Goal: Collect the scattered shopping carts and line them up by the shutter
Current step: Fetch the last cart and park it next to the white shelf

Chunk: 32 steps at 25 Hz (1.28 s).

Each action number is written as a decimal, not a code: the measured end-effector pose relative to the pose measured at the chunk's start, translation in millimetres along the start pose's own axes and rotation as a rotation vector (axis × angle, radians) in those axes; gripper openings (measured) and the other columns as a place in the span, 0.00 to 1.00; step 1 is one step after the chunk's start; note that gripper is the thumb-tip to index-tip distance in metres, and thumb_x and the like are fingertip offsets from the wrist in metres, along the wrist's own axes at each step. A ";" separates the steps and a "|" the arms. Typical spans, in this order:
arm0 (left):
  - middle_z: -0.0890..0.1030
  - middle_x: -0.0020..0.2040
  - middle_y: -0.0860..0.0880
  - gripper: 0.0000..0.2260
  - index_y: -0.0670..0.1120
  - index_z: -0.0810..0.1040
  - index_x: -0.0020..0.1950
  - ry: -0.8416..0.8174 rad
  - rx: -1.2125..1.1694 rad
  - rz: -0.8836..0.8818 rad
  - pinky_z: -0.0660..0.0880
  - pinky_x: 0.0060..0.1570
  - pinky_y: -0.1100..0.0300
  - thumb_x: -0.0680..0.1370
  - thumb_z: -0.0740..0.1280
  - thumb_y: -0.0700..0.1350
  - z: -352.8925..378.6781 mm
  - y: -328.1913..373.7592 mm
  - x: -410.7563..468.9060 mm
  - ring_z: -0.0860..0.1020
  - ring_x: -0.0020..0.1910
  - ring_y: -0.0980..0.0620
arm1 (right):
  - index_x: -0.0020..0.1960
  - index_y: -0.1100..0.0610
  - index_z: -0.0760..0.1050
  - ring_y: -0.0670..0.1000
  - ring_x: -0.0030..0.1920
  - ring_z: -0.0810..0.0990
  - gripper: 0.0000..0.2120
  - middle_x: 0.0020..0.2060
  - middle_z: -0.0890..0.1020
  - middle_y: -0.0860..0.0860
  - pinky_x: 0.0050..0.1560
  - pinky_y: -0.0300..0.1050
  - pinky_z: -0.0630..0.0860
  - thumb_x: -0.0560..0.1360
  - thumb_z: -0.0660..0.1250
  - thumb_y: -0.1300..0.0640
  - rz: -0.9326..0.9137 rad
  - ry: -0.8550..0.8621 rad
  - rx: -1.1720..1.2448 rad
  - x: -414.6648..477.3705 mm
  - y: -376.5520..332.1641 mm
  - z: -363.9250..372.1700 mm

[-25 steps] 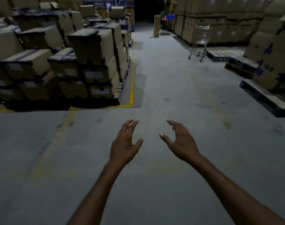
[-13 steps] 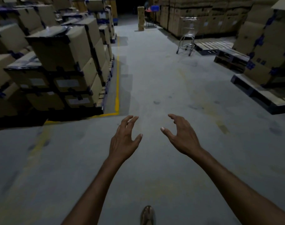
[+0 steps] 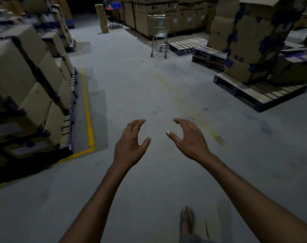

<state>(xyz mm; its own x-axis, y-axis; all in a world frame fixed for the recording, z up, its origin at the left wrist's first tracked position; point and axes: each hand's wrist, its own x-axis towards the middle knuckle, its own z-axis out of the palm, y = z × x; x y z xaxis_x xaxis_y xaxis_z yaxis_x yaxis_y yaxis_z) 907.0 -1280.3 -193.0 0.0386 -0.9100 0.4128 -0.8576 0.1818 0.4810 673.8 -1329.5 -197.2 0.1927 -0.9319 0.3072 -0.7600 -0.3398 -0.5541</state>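
Ground has been gained on the shopping cart (image 3: 159,35), which is now seen larger and nearer along the aisle.

Both hands are held out empty above the concrete floor (image 3: 131,85). On the left hand (image 3: 130,146) and the right hand (image 3: 189,141) the fingers (image 3: 137,122) are spread and loosely curved, with nothing gripped. The cart is seen well ahead, just beside the empty pallets (image 3: 187,43) and in front of stacked cardboard boxes (image 3: 144,16). The step in hand is judged to be the walk-up. The handle bar is best taken with both hands evenly spaced. The pallet corners should be given room when the cart is swung round. The shutter is not in view.
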 end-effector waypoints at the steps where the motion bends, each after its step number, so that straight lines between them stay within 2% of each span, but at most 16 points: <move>1: 0.64 0.75 0.59 0.29 0.59 0.63 0.77 0.003 -0.002 0.005 0.74 0.48 0.57 0.78 0.68 0.57 13.7 -4.6 26.6 0.72 0.68 0.53 | 0.74 0.46 0.69 0.51 0.71 0.71 0.29 0.71 0.75 0.47 0.70 0.56 0.70 0.79 0.63 0.33 -0.005 0.008 0.005 25.6 12.0 3.9; 5: 0.62 0.77 0.58 0.31 0.59 0.61 0.78 0.028 0.013 0.006 0.78 0.50 0.53 0.77 0.70 0.55 68.3 -24.8 151.6 0.71 0.70 0.53 | 0.73 0.46 0.69 0.51 0.69 0.72 0.27 0.69 0.74 0.47 0.67 0.54 0.70 0.79 0.63 0.34 -0.061 0.051 -0.040 148.0 64.3 15.9; 10: 0.61 0.78 0.58 0.34 0.58 0.61 0.79 0.067 0.050 -0.022 0.78 0.49 0.52 0.76 0.72 0.53 111.4 -44.1 289.3 0.71 0.70 0.51 | 0.70 0.46 0.72 0.51 0.68 0.71 0.25 0.70 0.73 0.46 0.65 0.51 0.67 0.79 0.63 0.34 -0.156 -0.013 -0.099 308.1 111.4 17.3; 13: 0.62 0.77 0.58 0.33 0.58 0.62 0.78 0.079 0.069 -0.048 0.77 0.51 0.54 0.77 0.72 0.54 126.8 -62.6 352.0 0.71 0.70 0.53 | 0.69 0.46 0.73 0.48 0.65 0.75 0.25 0.66 0.77 0.45 0.64 0.50 0.71 0.79 0.62 0.33 -0.162 -0.037 -0.005 381.2 114.5 17.9; 15: 0.64 0.76 0.58 0.31 0.58 0.62 0.78 0.079 0.077 -0.067 0.76 0.55 0.53 0.77 0.70 0.56 140.2 -86.2 399.2 0.71 0.70 0.53 | 0.68 0.46 0.74 0.44 0.59 0.77 0.26 0.61 0.80 0.43 0.59 0.49 0.74 0.79 0.61 0.31 -0.200 -0.036 0.083 432.3 109.5 22.7; 19: 0.69 0.74 0.57 0.28 0.59 0.64 0.77 0.054 0.060 -0.090 0.75 0.59 0.53 0.78 0.67 0.61 170.0 -144.4 497.8 0.70 0.71 0.54 | 0.67 0.47 0.76 0.44 0.58 0.78 0.26 0.59 0.82 0.43 0.58 0.48 0.74 0.80 0.60 0.31 -0.264 0.028 0.066 538.6 110.6 58.1; 23: 0.70 0.73 0.60 0.27 0.61 0.65 0.75 0.034 0.023 -0.054 0.76 0.57 0.55 0.78 0.63 0.68 188.8 -192.7 603.3 0.76 0.66 0.56 | 0.69 0.46 0.75 0.48 0.64 0.77 0.28 0.65 0.80 0.45 0.65 0.53 0.71 0.79 0.56 0.29 -0.193 0.019 -0.046 642.3 132.1 110.1; 26: 0.69 0.73 0.63 0.28 0.63 0.64 0.75 0.033 -0.016 -0.018 0.79 0.55 0.52 0.78 0.56 0.73 186.1 -215.4 685.6 0.79 0.61 0.57 | 0.70 0.45 0.73 0.50 0.66 0.75 0.32 0.67 0.78 0.45 0.66 0.55 0.70 0.78 0.53 0.26 -0.116 -0.006 -0.067 720.5 141.4 139.6; 28: 0.69 0.72 0.64 0.28 0.64 0.63 0.74 0.022 -0.033 0.011 0.78 0.55 0.51 0.78 0.53 0.74 184.2 -224.3 736.1 0.78 0.62 0.58 | 0.70 0.44 0.73 0.49 0.63 0.76 0.33 0.65 0.79 0.45 0.64 0.54 0.72 0.78 0.51 0.24 -0.036 -0.028 0.018 768.9 145.2 153.4; 30: 0.70 0.71 0.65 0.28 0.65 0.63 0.74 0.006 -0.056 0.033 0.78 0.55 0.52 0.78 0.52 0.75 190.5 -238.3 784.3 0.78 0.61 0.59 | 0.66 0.43 0.75 0.47 0.59 0.78 0.33 0.61 0.80 0.42 0.58 0.50 0.74 0.77 0.50 0.23 0.050 -0.051 0.181 817.4 151.9 168.0; 32: 0.72 0.69 0.65 0.27 0.65 0.64 0.73 -0.007 -0.065 0.043 0.77 0.53 0.54 0.78 0.53 0.74 204.7 -257.5 826.8 0.78 0.60 0.62 | 0.62 0.41 0.77 0.44 0.58 0.79 0.30 0.57 0.80 0.38 0.57 0.48 0.75 0.76 0.50 0.22 0.086 -0.097 0.283 863.5 160.6 183.6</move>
<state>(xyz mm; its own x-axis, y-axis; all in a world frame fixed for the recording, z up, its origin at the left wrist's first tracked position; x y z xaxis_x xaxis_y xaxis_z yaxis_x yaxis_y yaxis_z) 1054.8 -2155.8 -133.9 -0.0017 -0.9032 0.4292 -0.8236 0.2447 0.5117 832.0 -2212.0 -163.0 0.2033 -0.9620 0.1822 -0.5756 -0.2680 -0.7726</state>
